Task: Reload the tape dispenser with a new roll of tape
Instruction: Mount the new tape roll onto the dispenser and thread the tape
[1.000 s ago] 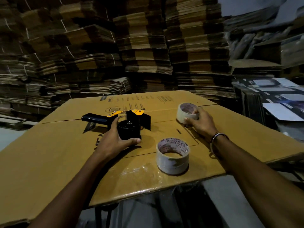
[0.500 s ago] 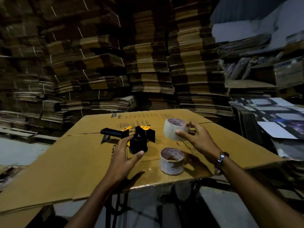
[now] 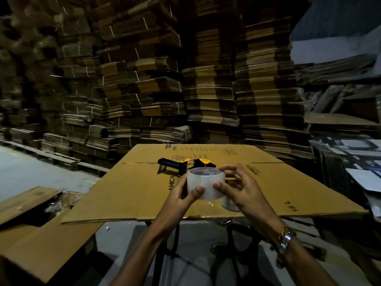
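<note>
Both hands hold a clear tape roll [image 3: 206,181] in the air above the cardboard sheet [image 3: 132,195]. My left hand [image 3: 181,200] grips its left side with the thumb on the front. My right hand [image 3: 239,187] pinches its right side, thumb in front and fingers over the top rim. The black and yellow tape dispenser [image 3: 181,163] lies on the cardboard just behind the roll, partly hidden by it. A second tape roll [image 3: 227,203] stands on the cardboard under my right hand, mostly covered.
Tall stacks of flattened cartons [image 3: 160,89] wall in the back. More flat cardboard [image 3: 37,240] lies lower left. Printed sheets [image 3: 354,159] pile up on the right. A dark frame [image 3: 222,250] shows beneath the front edge of the cardboard.
My left hand left the dispenser and joined my right hand on the roll. The roll came toward me and sits higher. The camera view tilted up and pulled back.
</note>
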`<state>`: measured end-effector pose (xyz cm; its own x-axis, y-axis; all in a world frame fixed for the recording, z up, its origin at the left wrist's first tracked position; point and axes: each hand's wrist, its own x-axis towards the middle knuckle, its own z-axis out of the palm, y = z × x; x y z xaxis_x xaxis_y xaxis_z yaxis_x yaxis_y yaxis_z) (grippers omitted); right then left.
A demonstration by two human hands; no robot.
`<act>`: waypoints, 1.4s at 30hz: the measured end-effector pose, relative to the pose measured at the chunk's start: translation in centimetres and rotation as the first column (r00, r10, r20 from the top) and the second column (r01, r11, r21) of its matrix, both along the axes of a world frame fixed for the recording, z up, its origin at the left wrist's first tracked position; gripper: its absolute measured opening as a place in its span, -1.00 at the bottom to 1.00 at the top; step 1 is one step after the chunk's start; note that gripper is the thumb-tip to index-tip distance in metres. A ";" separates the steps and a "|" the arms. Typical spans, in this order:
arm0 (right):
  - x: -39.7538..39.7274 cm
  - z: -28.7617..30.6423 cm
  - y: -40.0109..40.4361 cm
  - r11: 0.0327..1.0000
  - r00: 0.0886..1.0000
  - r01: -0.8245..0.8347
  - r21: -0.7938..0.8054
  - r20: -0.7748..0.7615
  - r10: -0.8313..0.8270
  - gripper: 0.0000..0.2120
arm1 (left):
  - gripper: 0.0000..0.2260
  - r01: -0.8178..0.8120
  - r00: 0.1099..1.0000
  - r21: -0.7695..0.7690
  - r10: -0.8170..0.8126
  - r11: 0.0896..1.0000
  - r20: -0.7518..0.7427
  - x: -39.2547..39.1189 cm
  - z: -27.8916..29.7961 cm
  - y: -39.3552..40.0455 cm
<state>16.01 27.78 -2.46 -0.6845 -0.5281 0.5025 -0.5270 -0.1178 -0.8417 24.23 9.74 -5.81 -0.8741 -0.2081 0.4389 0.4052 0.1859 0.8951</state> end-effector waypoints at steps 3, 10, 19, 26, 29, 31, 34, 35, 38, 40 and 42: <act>1.3 -1.1 -0.5 0.996 0.992 0.006 -0.091 0.130 0.006 -0.57 | -0.22 -0.021 1.000 0.082 0.021 0.996 0.012 1.1 -1.5 0.1; 2.6 -2.7 -1.4 0.973 0.967 0.015 -0.229 0.249 0.044 -0.65 | -0.20 -0.015 0.999 0.160 0.010 0.987 0.035 2.2 -2.2 0.2; 4.2 -4.1 -1.2 0.975 0.988 0.122 -0.184 0.118 -0.101 -0.39 | -0.62 -0.063 0.997 0.075 0.065 0.995 -0.029 2.7 -1.8 2.3; 5.3 -4.6 -1.6 0.959 0.958 0.267 -0.098 -0.086 -0.275 -0.28 | -0.43 -0.095 0.994 0.112 0.100 0.989 -0.037 2.8 -1.5 2.4; 5.2 -4.8 -1.3 0.953 0.951 0.292 -0.079 -0.083 -0.298 -0.35 | -0.36 -0.092 0.995 0.097 0.094 0.991 -0.020 3.0 -1.6 1.9; 5.1 -5.0 -1.3 0.945 0.942 0.321 -0.067 -0.081 -0.326 -0.42 | -0.30 -0.117 0.993 0.078 0.119 0.990 -0.022 2.9 -1.7 1.6; 5.3 -5.7 -1.6 0.928 0.928 0.357 -0.108 -0.074 -0.365 -0.49 | -0.14 -0.130 0.991 0.083 0.133 0.988 -0.029 2.7 -2.0 1.6; 5.4 -5.9 -1.8 0.921 0.922 0.367 -0.131 -0.083 -0.379 -0.51 | -0.10 -0.134 0.990 0.088 0.138 0.987 -0.036 2.7 -2.0 1.8; 5.7 -6.3 -1.8 0.920 0.917 0.368 -0.135 -0.113 -0.383 -0.55 | -0.07 -0.139 0.988 0.087 0.144 0.986 -0.051 2.7 -2.1 2.0; 5.6 -6.2 -1.6 0.939 0.934 0.330 -0.097 -0.113 -0.339 -0.53 | -0.13 -0.138 0.989 0.069 0.141 0.988 -0.046 2.8 -2.1 1.7; 5.4 -5.9 -1.4 0.957 0.956 0.282 -0.065 -0.058 -0.286 -0.46 | -0.08 -0.110 0.993 0.045 0.111 0.993 -0.031 3.0 -2.1 1.2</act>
